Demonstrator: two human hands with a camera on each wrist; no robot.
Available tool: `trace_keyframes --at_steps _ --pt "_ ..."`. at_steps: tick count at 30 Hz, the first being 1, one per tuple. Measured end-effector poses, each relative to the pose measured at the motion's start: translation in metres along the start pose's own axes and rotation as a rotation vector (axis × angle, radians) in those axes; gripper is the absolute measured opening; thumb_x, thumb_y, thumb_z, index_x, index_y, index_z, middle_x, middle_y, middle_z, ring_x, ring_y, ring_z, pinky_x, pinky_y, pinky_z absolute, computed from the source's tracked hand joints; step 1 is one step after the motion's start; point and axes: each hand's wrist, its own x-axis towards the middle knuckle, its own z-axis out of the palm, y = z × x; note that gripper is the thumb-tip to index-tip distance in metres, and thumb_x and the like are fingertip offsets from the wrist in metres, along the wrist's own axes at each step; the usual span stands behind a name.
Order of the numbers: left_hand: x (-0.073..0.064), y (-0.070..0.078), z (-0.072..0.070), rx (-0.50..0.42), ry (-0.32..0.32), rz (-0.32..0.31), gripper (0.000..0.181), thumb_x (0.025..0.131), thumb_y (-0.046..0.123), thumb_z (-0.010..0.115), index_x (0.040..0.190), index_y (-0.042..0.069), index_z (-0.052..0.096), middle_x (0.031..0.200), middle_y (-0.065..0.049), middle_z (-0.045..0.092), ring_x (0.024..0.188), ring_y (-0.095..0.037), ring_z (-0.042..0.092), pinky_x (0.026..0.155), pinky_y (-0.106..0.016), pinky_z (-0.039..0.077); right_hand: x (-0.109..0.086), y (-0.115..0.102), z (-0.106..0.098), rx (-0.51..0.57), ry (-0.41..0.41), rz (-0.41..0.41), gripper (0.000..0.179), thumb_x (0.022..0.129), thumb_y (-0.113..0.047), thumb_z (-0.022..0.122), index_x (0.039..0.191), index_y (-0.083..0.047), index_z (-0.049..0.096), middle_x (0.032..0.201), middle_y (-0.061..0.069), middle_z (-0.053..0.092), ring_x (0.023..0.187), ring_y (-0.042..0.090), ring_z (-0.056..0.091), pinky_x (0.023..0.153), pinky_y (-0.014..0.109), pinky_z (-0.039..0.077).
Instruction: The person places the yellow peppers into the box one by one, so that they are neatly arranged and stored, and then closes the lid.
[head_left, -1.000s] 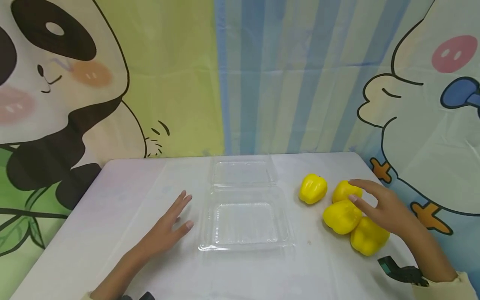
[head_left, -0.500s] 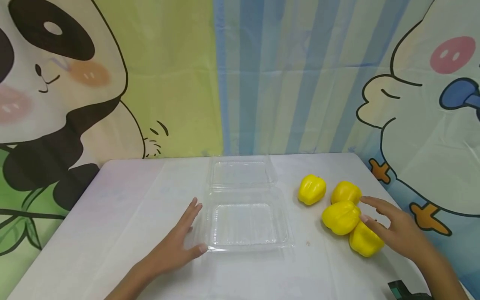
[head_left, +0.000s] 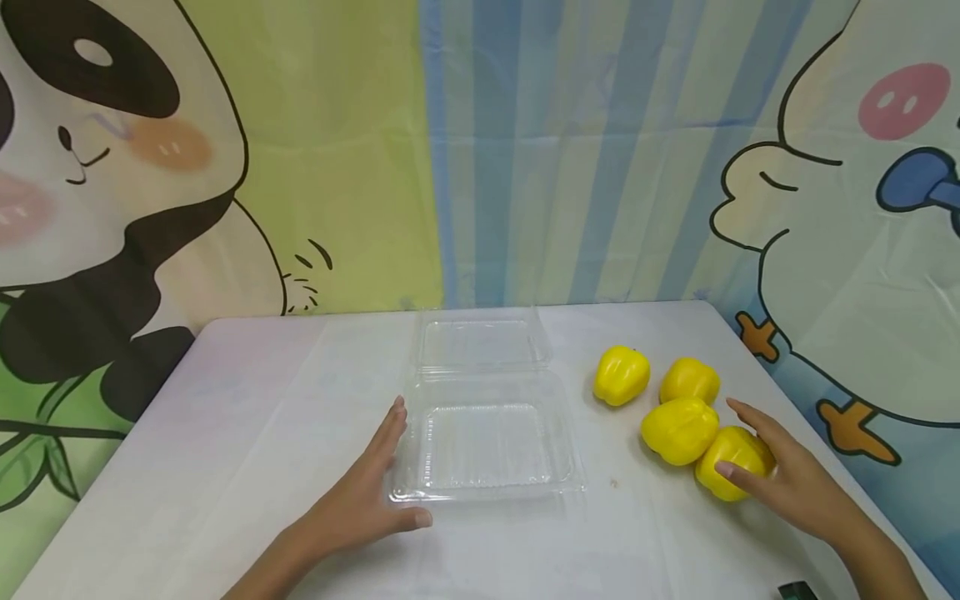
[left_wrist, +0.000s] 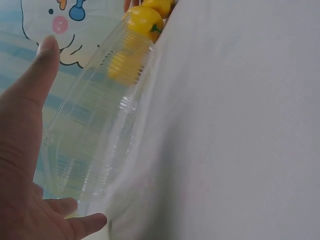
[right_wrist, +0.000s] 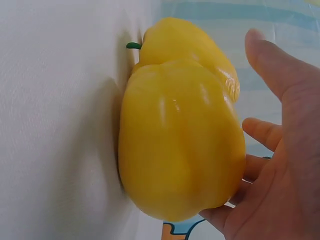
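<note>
A clear plastic clamshell box (head_left: 487, 446) lies with its lid (head_left: 482, 343) folded back on the table. My left hand (head_left: 352, 504) is at the box's near left corner, thumb and fingers spread; whether it touches the box I cannot tell. In the left wrist view the box (left_wrist: 95, 125) sits beyond that thumb. Several yellow bell peppers sit to the right. My right hand (head_left: 798, 483) reaches around the nearest pepper (head_left: 735, 467), fingers along its far side. In the right wrist view the thumb stands apart from this pepper (right_wrist: 182, 142); contact by the lower fingers is unclear.
Behind the nearest pepper are a middle pepper (head_left: 678, 429) and a back pepper (head_left: 690, 380). Another pepper (head_left: 621, 375) stands alone, closer to the box. A white cloth covers the table (head_left: 247, 417). A cartoon-printed curtain (head_left: 570, 150) hangs along the back and sides.
My left hand has moved right and nearer me, up to the box's corner. The right hand has drawn back from the rear peppers and lowered beside the nearest one.
</note>
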Motion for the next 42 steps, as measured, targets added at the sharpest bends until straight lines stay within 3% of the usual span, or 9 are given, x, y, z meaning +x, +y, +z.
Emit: trace_keyframes --at_steps 13,19,24,29,42 --pt "0.002 -0.004 0.015 0.047 0.046 0.012 0.120 0.073 0.039 0.085 0.156 0.008 0.003 0.163 0.003 -0.008 0.146 -0.027 0.011 0.109 -0.047 0.029 -0.003 0.006 0.000 -0.011 -0.088 0.038 0.090 0.085 -0.040 0.074 0.150 0.002 0.026 0.146 0.037 0.028 0.127 0.058 0.029 0.090 0.078 0.032" --pt "0.002 -0.008 0.022 0.031 0.074 0.029 0.115 0.077 0.040 0.081 0.156 0.007 0.005 0.163 0.001 -0.008 0.146 -0.027 0.011 0.109 -0.046 0.031 -0.006 0.009 -0.001 -0.013 -0.111 0.001 0.087 0.086 -0.038 0.074 0.148 0.005 0.030 0.146 0.035 0.031 0.127 0.057 0.030 0.089 0.078 0.033" --pt "0.001 -0.010 0.023 0.017 0.122 0.060 0.110 0.078 0.039 0.081 0.156 0.008 0.009 0.163 -0.003 -0.002 0.144 -0.026 0.019 0.108 -0.040 0.034 -0.008 0.010 -0.002 -0.019 -0.109 -0.023 0.085 0.085 -0.037 0.075 0.148 0.003 0.033 0.145 0.035 0.031 0.127 0.058 0.031 0.088 0.078 0.033" --pt "0.001 -0.012 0.024 0.006 0.143 0.048 0.108 0.078 0.042 0.080 0.154 0.000 0.015 0.163 -0.003 0.001 0.144 -0.024 0.018 0.108 -0.028 0.030 -0.007 0.011 -0.002 -0.044 -0.102 -0.029 0.084 0.085 -0.036 0.075 0.146 0.004 0.035 0.144 0.036 0.032 0.124 0.058 0.033 0.088 0.078 0.035" --pt "0.004 -0.008 0.028 -0.060 0.154 0.045 0.108 0.077 0.038 0.083 0.151 -0.007 0.018 0.163 0.002 0.000 0.144 -0.024 0.019 0.108 -0.024 0.028 -0.010 0.020 -0.010 -0.010 -0.190 -0.055 0.090 0.081 -0.027 0.079 0.152 -0.003 0.029 0.147 0.035 0.027 0.125 0.059 0.031 0.084 0.081 0.032"
